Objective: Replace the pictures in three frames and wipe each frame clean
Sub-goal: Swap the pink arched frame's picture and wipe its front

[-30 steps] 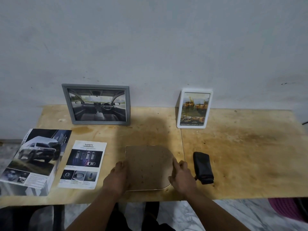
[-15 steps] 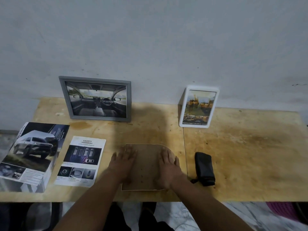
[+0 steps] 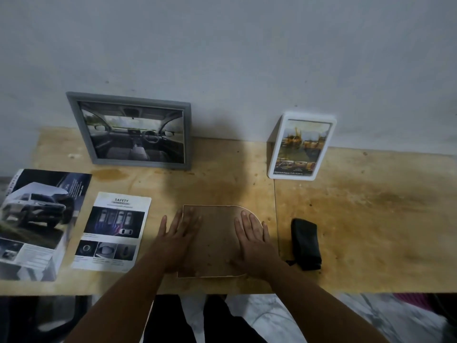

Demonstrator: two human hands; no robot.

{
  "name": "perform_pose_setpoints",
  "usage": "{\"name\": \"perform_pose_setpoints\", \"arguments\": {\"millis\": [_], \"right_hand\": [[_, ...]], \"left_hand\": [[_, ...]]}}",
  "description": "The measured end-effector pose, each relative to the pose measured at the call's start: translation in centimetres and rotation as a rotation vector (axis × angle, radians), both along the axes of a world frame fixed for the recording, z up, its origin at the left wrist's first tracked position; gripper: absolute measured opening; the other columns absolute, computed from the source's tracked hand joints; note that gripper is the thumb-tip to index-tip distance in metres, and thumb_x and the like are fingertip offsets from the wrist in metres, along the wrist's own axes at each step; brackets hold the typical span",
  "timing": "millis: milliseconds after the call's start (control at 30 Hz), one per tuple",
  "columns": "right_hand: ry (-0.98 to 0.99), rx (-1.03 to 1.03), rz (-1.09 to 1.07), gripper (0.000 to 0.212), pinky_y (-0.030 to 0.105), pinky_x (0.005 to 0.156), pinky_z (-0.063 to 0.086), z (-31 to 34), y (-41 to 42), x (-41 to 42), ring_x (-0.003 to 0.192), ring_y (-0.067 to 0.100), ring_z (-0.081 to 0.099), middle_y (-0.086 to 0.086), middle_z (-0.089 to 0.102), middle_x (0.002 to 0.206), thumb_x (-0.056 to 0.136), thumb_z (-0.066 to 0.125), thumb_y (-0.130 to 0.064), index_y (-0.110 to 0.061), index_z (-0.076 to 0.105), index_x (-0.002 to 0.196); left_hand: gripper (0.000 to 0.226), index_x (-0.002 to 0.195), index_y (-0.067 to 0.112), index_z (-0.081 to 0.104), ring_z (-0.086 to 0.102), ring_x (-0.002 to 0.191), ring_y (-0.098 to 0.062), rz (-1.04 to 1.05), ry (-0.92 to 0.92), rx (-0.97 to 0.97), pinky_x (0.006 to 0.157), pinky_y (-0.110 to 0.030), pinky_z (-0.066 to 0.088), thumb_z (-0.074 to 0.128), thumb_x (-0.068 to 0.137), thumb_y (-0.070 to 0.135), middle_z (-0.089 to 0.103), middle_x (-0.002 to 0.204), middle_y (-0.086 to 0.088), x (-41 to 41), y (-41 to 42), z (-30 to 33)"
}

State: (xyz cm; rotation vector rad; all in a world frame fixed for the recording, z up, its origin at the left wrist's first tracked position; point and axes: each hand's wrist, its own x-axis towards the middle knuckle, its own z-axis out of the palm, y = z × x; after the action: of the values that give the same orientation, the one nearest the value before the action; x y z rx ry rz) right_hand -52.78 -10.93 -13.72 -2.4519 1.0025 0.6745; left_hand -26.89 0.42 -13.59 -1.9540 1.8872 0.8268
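Observation:
A brown backing board of a frame lies face down near the table's front edge. My left hand rests flat on its left edge, fingers spread. My right hand lies flat on its right side. A grey frame with a car-interior picture leans on the wall at the back left. A white frame with a picture of yellow vehicles stands at the back right. A loose "SAFETY" picture sheet lies left of the board. A folded black cloth lies to the right of my right hand.
A car brochure sits on a stack at the left end of the wooden table. The grey wall rises right behind the frames. The table's front edge runs just below the board, with floor beyond it.
Both hands moved from gripping the board's side edges to lying flat on top of it. The camera has moved in closer over the table.

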Motion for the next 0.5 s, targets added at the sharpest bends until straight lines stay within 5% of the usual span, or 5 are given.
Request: {"name": "perform_pose_setpoints", "arguments": {"millis": [200, 300, 400, 500], "right_hand": [[0.02, -0.056, 0.05, 0.112, 0.066, 0.118, -0.011, -1.1, 0.1, -0.4, 0.149, 0.034, -0.032, 0.01, -0.035, 0.163, 0.083, 0.028, -0.085, -0.018, -0.018, 0.161], [0.018, -0.014, 0.025, 0.112, 0.064, 0.117, -0.017, -0.6, 0.1, -0.1, 0.146, 0.033, -0.038, 0.009, -0.042, 0.16, 0.085, 0.03, -0.084, -0.02, -0.025, 0.158], [0.017, 0.051, 0.012, 0.113, 0.06, 0.114, -0.024, 0.1, -0.1, 0.1, 0.142, 0.028, -0.046, 0.004, -0.05, 0.155, 0.087, 0.039, -0.079, -0.024, -0.034, 0.153], [-0.122, 0.108, -0.059, 0.103, 0.059, 0.122, -0.013, 1.3, -0.5, -0.4, 0.152, 0.024, -0.033, 0.002, -0.034, 0.165, 0.091, 0.052, -0.06, -0.026, -0.015, 0.161]], "left_hand": [[0.14, 0.163, 0.019, -0.001, 0.004, 0.153, -0.05, -0.063, -0.01, -0.107, 0.115, -0.076, 0.017, 0.03, 0.059, 0.107, -0.011, 0.169, -0.023, 0.5, 0.6, -1.1], [0.141, 0.162, 0.023, -0.013, -0.013, 0.153, -0.047, -0.033, 0.013, -0.078, 0.118, -0.074, 0.007, 0.034, 0.058, 0.106, -0.026, 0.166, -0.019, 0.3, 0.5, -0.6], [0.143, 0.155, 0.028, -0.031, -0.037, 0.146, -0.039, 0.015, 0.024, -0.016, 0.119, -0.066, -0.009, 0.06, 0.063, 0.091, -0.048, 0.156, -0.012, -0.6, -0.1, 0.4], [0.133, 0.153, 0.031, -0.032, -0.037, 0.146, -0.035, 0.057, 0.045, 0.058, 0.123, -0.061, -0.007, 0.074, 0.079, 0.063, -0.057, 0.149, -0.01, -1.4, -0.4, 1.7]]}}
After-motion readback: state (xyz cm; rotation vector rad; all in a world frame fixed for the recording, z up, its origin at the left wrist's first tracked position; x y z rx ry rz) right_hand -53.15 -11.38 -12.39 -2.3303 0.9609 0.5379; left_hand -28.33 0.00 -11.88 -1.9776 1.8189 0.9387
